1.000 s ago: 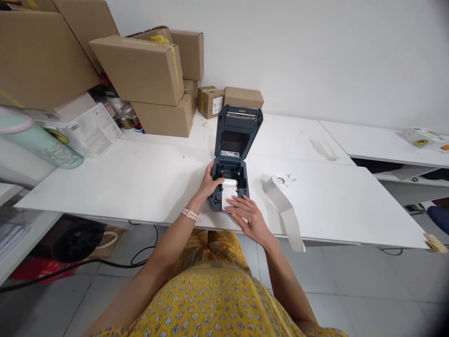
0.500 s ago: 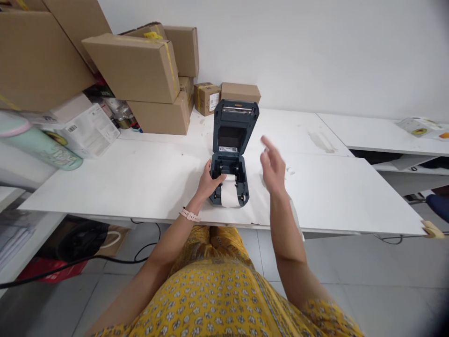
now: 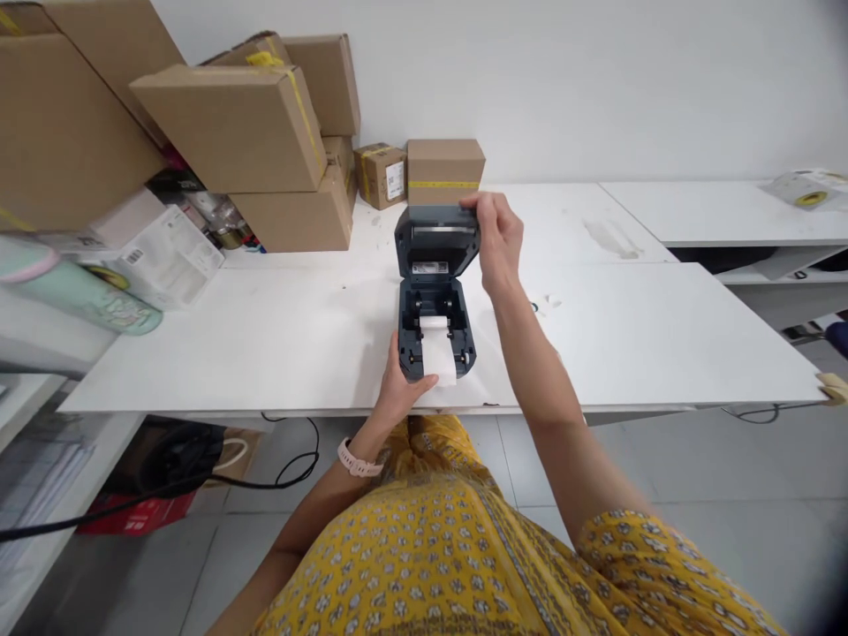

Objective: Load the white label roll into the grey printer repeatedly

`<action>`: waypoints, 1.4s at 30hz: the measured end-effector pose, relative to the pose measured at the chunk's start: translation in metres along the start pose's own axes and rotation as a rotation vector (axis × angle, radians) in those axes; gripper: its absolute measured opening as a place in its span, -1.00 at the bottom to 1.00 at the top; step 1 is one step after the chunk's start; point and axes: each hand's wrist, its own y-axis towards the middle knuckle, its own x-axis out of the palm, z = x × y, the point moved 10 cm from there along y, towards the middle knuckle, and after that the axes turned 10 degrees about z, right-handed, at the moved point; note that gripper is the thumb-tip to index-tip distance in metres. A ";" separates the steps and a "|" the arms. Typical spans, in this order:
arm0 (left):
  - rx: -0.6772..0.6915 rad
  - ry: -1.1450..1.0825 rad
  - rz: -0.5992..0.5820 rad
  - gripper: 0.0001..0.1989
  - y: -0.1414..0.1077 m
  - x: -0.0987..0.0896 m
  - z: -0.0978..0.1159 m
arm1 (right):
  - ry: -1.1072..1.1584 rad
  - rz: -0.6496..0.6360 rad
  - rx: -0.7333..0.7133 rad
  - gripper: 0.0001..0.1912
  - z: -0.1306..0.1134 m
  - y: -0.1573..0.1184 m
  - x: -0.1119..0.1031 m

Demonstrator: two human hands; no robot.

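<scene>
A dark grey label printer (image 3: 405,340) stands on the white table with its lid (image 3: 437,238) tilted partly down. Inside its body, a small white paper roll (image 3: 434,322) sits between holders, and a white paper strip (image 3: 438,353) runs from it over the front edge. My left hand (image 3: 399,386) grips the printer's front left corner, its thumb lying at the strip's end. My right hand (image 3: 498,237) has its fingers closed around the lid's upper right corner. The fingertips behind the lid are hidden.
Cardboard boxes (image 3: 231,128) are stacked at the left, with two smaller ones (image 3: 446,163) behind the printer. A mint green bottle (image 3: 86,287) lies beside a white carton (image 3: 165,256). Small white scraps (image 3: 551,301) lie right of the printer. Black cable (image 3: 265,484) hangs below the table.
My right hand has moved from the air beside the printer onto the lid, which has tipped forward and lower. My left thumb has slid from the roll to the strip's front end.
</scene>
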 end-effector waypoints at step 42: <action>-0.171 0.087 0.049 -0.56 -0.046 0.000 0.007 | 0.024 -0.059 0.726 0.00 0.103 -0.222 -0.050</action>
